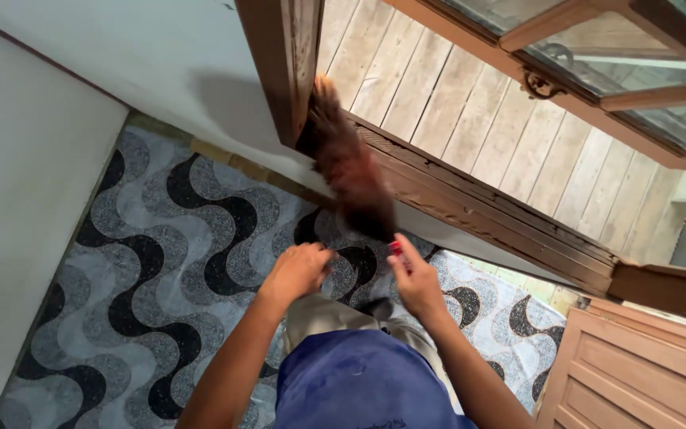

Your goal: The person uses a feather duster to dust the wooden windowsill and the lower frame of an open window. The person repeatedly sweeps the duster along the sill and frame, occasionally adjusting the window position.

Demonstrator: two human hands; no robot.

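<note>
My right hand (414, 278) grips the red handle of a brown feather duster (348, 165). The duster's blurred feathers reach up along the wooden window sill (470, 202), with the tip at the corner of the brown window frame post (279, 63). To the left and slightly lower, my left hand (297, 272) is curled loosely with nothing visible in it, close to the duster's handle end. Both forearms come up from the bottom edge over my blue top.
An open glazed window sash (613, 71) swings out at the upper right over weathered planks (470, 103). A white wall (33, 175) runs on the left. Black-and-grey wave-patterned flooring (160, 270) lies below. A wooden panelled cabinet (637, 373) stands at the bottom right.
</note>
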